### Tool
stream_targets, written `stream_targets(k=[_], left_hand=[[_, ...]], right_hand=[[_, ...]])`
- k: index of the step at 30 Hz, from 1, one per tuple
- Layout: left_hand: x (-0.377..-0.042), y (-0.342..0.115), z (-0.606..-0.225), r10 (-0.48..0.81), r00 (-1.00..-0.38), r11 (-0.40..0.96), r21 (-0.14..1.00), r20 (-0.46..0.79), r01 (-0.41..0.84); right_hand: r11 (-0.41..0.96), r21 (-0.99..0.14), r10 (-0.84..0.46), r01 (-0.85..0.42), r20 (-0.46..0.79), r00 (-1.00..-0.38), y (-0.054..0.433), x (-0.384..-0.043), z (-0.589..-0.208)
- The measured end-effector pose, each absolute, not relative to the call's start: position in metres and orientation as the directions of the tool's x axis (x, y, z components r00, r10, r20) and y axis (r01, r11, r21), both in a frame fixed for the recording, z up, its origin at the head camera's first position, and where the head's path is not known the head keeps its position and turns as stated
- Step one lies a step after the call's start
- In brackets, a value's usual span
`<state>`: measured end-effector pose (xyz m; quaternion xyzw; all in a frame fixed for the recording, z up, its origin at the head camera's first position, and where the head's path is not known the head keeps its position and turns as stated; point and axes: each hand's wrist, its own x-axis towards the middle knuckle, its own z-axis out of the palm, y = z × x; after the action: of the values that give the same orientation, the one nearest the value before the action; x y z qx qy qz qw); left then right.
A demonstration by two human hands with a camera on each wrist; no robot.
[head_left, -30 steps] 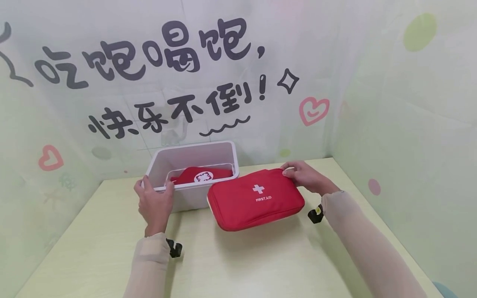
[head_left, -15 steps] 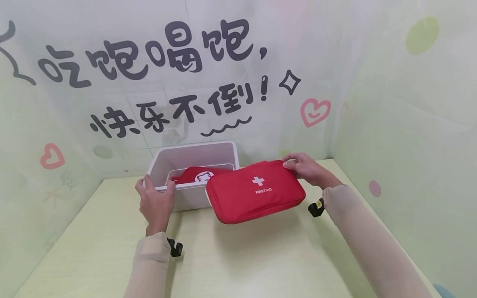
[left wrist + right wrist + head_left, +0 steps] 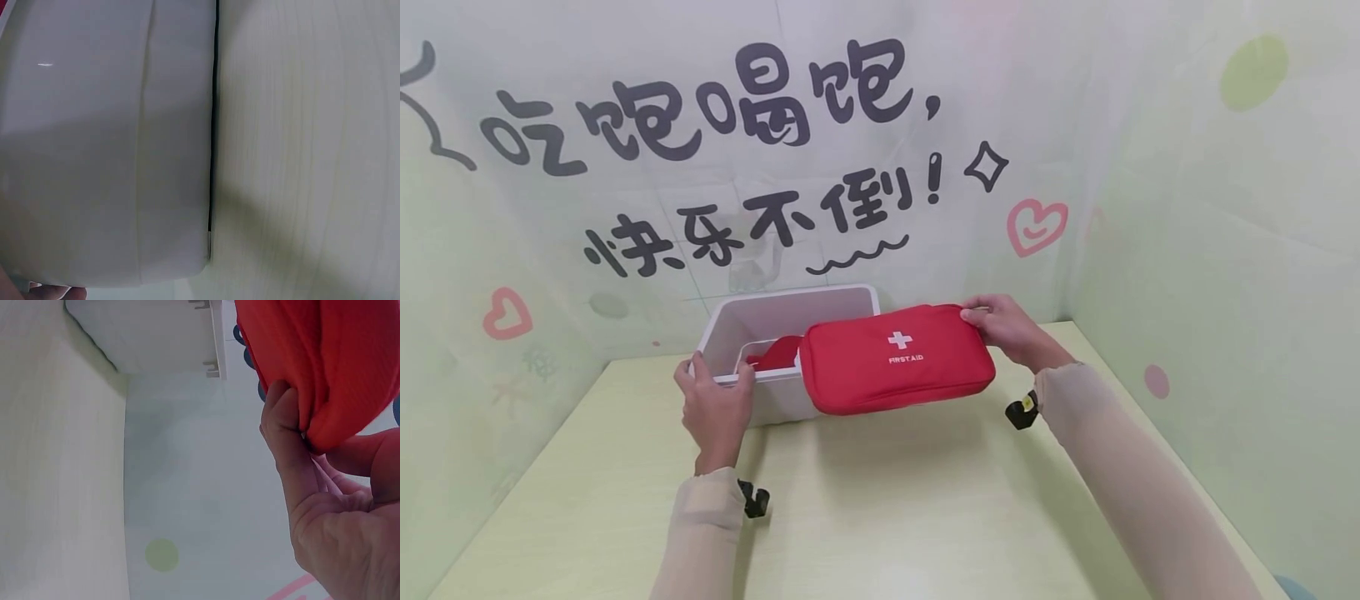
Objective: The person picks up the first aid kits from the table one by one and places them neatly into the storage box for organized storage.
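My right hand (image 3: pixel 1009 329) pinches the upper right corner of a red first aid pouch (image 3: pixel 898 379), which hangs tilted above the table. The pouch's left end covers the right front of a light grey plastic bin (image 3: pixel 775 400). In the right wrist view, thumb and fingers squeeze a fold of the pouch (image 3: pixel 350 362). My left hand (image 3: pixel 718 412) grips the bin's front left rim, thumb on the edge. Inside the bin lies a red item (image 3: pixel 775 357), mostly hidden behind the pouch. The bin's outer wall (image 3: pixel 94 175) fills much of the left wrist view.
The bin stands at the back of a pale wooden table (image 3: pixel 865 517), near a printed wall cloth (image 3: pixel 925 250). Another cloth wall (image 3: pixel 1225 292) runs along the right side. A black camera mount (image 3: pixel 1021 410) sits on the right wrist.
My right hand has raised the pouch and moved it left, so it now covers more of the bin and the red item. The left hand keeps its hold on the rim.
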<state>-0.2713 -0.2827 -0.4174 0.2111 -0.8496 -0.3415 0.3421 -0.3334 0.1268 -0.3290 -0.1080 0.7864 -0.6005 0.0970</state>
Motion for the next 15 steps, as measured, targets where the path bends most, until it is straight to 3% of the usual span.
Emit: stream_targets(k=[15], left_hand=[[-0.272,-0.283,-0.419,-0.589,-0.666,0.686,0.719,0.457,-0.112]], right_hand=[[0.119,-0.992,-0.066,0.046,-0.054,-0.996,0.087,-0.339,-0.327]])
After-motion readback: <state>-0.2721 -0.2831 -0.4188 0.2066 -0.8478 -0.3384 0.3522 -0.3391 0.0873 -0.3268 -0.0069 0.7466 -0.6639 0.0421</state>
